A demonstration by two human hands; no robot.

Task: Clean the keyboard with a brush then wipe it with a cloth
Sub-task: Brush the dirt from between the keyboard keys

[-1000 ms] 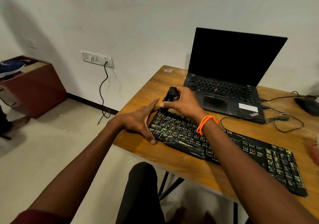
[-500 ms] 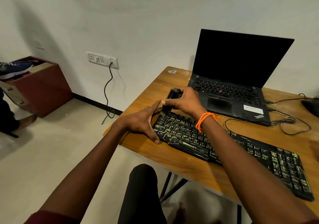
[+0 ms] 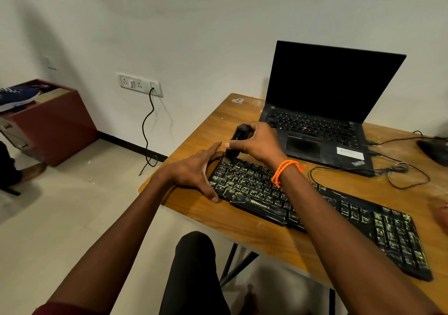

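A black keyboard [image 3: 315, 205] with yellow-green key markings lies slantwise across the wooden table [image 3: 242, 220]. My right hand [image 3: 257, 142], with an orange bracelet at the wrist, grips a black brush [image 3: 238, 136] held upright, its bristles down on the keys at the keyboard's far left corner. My left hand [image 3: 194, 169] rests against the keyboard's left end, fingers straight and thumb spread along the front edge. No cloth can be made out.
An open black laptop [image 3: 322, 111] stands behind the keyboard, with cables [image 3: 397, 171] and a dark mouse [image 3: 434, 149] to its right. A red object [image 3: 442, 214] shows at the right edge. A brown box [image 3: 51, 120] with a shoe sits on the floor at left.
The view has shifted slightly. My right hand and the brush stay at the keyboard's far left corner, with only a small movement. The left hand stays braced at the left end.
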